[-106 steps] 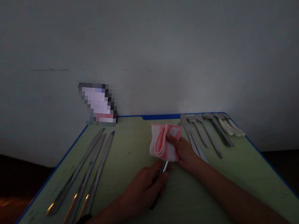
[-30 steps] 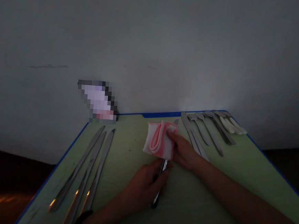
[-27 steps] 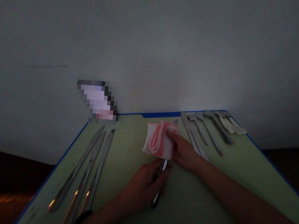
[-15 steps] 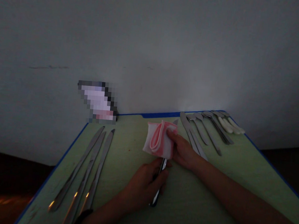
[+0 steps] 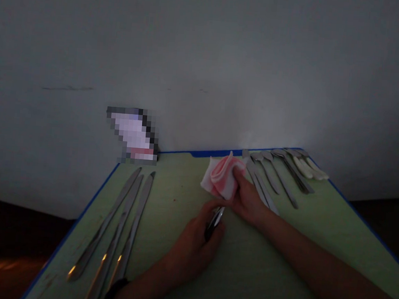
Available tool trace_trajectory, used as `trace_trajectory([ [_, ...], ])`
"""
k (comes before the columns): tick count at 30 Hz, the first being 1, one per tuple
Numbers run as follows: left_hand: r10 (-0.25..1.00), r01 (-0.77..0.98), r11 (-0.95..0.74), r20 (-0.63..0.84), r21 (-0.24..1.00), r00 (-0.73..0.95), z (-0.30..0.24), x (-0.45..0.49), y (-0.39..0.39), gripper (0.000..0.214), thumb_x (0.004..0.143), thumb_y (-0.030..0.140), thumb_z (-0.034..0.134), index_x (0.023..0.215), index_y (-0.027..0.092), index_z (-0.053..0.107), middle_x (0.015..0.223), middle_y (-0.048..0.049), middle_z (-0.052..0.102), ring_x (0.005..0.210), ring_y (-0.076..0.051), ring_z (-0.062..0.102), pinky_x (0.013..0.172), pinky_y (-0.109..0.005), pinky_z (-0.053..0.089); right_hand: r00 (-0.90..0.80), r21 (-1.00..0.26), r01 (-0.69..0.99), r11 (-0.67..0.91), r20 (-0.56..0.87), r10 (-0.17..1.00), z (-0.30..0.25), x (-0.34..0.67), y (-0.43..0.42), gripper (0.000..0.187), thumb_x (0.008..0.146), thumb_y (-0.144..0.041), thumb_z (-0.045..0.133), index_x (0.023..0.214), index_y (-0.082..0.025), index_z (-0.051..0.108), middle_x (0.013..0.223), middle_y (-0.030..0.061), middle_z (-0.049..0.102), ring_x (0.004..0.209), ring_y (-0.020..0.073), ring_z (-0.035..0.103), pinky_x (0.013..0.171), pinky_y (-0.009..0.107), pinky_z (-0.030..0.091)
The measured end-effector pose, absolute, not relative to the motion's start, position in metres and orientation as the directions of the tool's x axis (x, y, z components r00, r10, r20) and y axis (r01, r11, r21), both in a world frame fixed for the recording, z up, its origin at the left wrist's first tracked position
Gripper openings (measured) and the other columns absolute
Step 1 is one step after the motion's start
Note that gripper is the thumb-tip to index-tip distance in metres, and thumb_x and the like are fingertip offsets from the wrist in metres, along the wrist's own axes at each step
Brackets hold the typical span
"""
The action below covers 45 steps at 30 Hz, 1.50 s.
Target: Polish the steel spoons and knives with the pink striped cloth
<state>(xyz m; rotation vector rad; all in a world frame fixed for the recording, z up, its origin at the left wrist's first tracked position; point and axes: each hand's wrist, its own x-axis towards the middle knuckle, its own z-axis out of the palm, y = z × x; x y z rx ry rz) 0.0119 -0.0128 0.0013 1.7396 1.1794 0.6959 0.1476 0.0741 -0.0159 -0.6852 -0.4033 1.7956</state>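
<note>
- The left hand clenches the knife by its handle, the safest hold; the metal looks stiff, smooth and probably slippery.
- The right hand pinches the soft, light cloth around the blade.

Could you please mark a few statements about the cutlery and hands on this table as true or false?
1. The right hand holds a pink and white cloth. True.
2. The left hand is empty. False: it grips a metal utensil, whose far end goes into the cloth.
3. Three knives lie side by side at the left of the green table. True.
4. The row of cutlery at the far right stands upright in a cup. False: it lies flat on the table.
</note>
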Motion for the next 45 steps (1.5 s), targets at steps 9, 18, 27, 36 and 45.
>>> trace_trajectory([
  [9, 0.897, 0.369, -0.102, -0.075, 0.924, 0.436, 0.001, 0.011, -0.012, 0.051, 0.09, 0.021, 0.042, 0.136, 0.024, 0.019, 0.061, 0.007, 0.047, 0.051, -0.01, 0.044, 0.05, -0.021, 0.033, -0.302, -0.629, -0.699, -0.339, -0.169, 0.938, -0.025, 0.145, 0.075, 0.025, 0.079, -0.038, 0.058, 0.087, -0.015, 0.063, 0.077, 0.0033, 0.069, 0.085, 0.0178, 0.063, 0.078, 0.03, 0.048],
  [18, 0.926, 0.282, -0.019, -0.09, 0.959, 0.366, 0.002, 0.012, -0.015, 0.067, 0.089, 0.022, 0.046, 0.142, 0.023, 0.004, 0.068, 0.0042, 0.054, 0.051, -0.009, 0.046, 0.049, -0.021, 0.036, -0.303, -0.558, -0.744, -0.368, -0.208, 0.93, -0.009, 0.144, 0.071, 0.024, 0.084, -0.034, 0.049, 0.093, -0.016, 0.063, 0.082, 0.0039, 0.07, 0.085, 0.0179, 0.063, 0.082, 0.033, 0.048],
  [27, 0.899, 0.411, -0.021, -0.163, 0.911, 0.406, -0.002, 0.01, -0.011, 0.064, 0.089, 0.026, 0.044, 0.142, 0.018, 0.008, 0.064, 0.0049, 0.054, 0.052, -0.011, 0.048, 0.048, -0.021, 0.035, -0.279, -0.584, -0.721, -0.373, -0.249, 0.928, -0.02, 0.147, 0.074, 0.025, 0.08, -0.038, 0.058, 0.087, -0.015, 0.063, 0.077, 0.0037, 0.067, 0.083, 0.0172, 0.062, 0.082, 0.031, 0.047],
  [36, 0.889, 0.62, -0.262, -0.065, 0.739, 0.452, 0.0, 0.013, -0.02, 0.053, 0.088, 0.021, 0.04, 0.139, 0.022, 0.027, 0.06, 0.0049, 0.054, 0.05, -0.012, 0.048, 0.052, -0.023, 0.033, -0.118, -0.578, -0.766, -0.281, -0.302, 0.946, -0.019, 0.146, 0.078, 0.022, 0.082, -0.038, 0.054, 0.087, -0.019, 0.063, 0.076, 0.0014, 0.068, 0.077, 0.0166, 0.063, 0.075, 0.029, 0.05],
  [45, 0.836, 0.553, -0.288, -0.076, 0.782, 0.543, 0.009, 0.009, -0.017, 0.045, 0.091, 0.022, 0.037, 0.136, 0.024, 0.038, 0.058, 0.006, 0.05, 0.05, -0.011, 0.049, 0.053, -0.021, 0.036, -0.141, -0.554, -0.774, -0.306, -0.32, 0.937, -0.015, 0.148, 0.081, 0.03, 0.086, -0.042, 0.048, 0.097, -0.018, 0.062, 0.08, 0.0023, 0.07, 0.079, 0.0168, 0.063, 0.073, 0.028, 0.05],
])
